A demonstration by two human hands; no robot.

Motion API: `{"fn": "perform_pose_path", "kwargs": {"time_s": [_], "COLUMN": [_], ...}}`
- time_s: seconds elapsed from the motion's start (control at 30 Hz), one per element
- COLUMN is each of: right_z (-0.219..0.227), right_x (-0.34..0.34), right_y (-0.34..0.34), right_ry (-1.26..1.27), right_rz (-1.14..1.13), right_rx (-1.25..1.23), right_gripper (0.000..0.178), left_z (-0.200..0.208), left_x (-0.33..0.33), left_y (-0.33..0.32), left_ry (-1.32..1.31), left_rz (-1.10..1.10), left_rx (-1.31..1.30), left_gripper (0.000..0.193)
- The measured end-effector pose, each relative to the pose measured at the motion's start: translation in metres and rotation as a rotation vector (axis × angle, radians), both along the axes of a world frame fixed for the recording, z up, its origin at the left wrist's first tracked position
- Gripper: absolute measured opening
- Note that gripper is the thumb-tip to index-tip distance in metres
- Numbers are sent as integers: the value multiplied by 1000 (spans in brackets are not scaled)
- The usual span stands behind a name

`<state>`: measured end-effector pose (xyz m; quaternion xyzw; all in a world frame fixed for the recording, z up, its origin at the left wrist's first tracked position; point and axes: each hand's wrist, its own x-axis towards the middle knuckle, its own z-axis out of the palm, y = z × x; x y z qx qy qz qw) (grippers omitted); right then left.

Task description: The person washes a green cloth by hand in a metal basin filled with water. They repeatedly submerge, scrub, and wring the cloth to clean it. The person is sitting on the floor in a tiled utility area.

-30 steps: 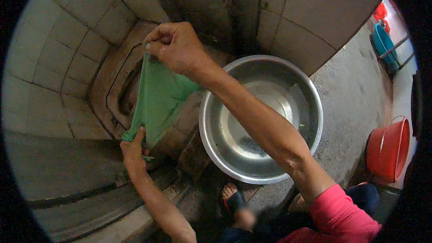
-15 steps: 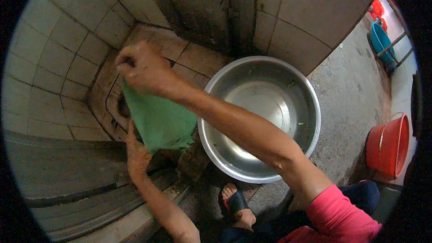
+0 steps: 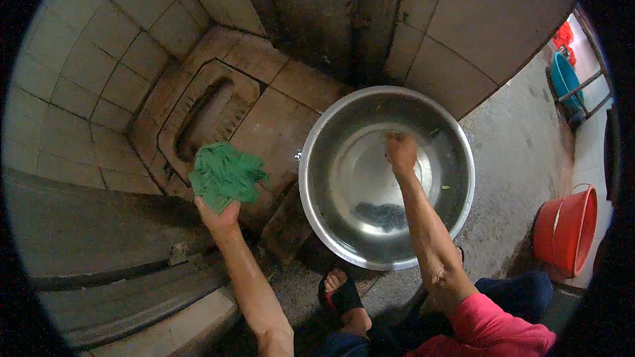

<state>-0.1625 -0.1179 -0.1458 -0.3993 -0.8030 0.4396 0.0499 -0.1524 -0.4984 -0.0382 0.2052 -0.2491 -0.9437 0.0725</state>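
A bunched green cloth (image 3: 225, 173) rests in my left hand (image 3: 220, 215), whose fingers are mostly hidden beneath its folds. The cloth hangs over the near end of a squat toilet (image 3: 210, 111) set in the tiled floor. My right hand (image 3: 401, 152) is over the inside of a large, shiny metal basin (image 3: 311, 215), its fingers curled together. Whatever may be between those fingertips is too small to make out. A few small green bits, like leaf scraps, cling to the basin's inner wall, one of them a pale leaf scrap (image 3: 446, 187).
To the right stands a red bucket (image 3: 555, 231) with a wire handle; farther back is a blue tub (image 3: 566, 82). Tiled walls (image 3: 79, 59) enclose the left corner. A wooden door (image 3: 304, 13) rises behind the basin. My sandalled foot (image 3: 344, 291) is just below the basin.
The cloth, earlier stretched between both hands, is now bunched in my left hand alone. My right hand has let go of it and moved right, over the basin. The toilet is now uncovered to view.
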Motion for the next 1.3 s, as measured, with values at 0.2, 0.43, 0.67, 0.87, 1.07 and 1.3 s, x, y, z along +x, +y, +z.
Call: {"fn": "perform_pose_path", "kwargs": {"time_s": [0.2, 0.43, 0.67, 0.87, 1.07, 1.3], "right_z": [46, 160, 167, 204, 191, 139], "right_x": [-24, -48, -79, -80, -69, -37], "right_y": [-85, -228, -242, -245, -245, -174], "right_ry": [79, 227, 551, 357, 461, 80], "right_rz": [198, 916, 522, 848, 1019, 1047], "right_rx": [-1443, -162, -229, -490, -663, 153], "right_gripper": [19, 39, 34, 31, 31, 31], "left_z": [-24, -3, 23, -38, -70, -22], "left_x": [-13, -19, 4, 14, 4, 6], "left_y": [-13, 33, 40, 24, 37, 53], "left_ry": [24, -234, -176, -203, 88, -36], "left_rz": [-264, -248, -123, -225, -187, 30], "left_rx": [226, -527, -847, -403, 39, 199], "left_gripper": [44, 59, 68, 61, 54, 52]}}
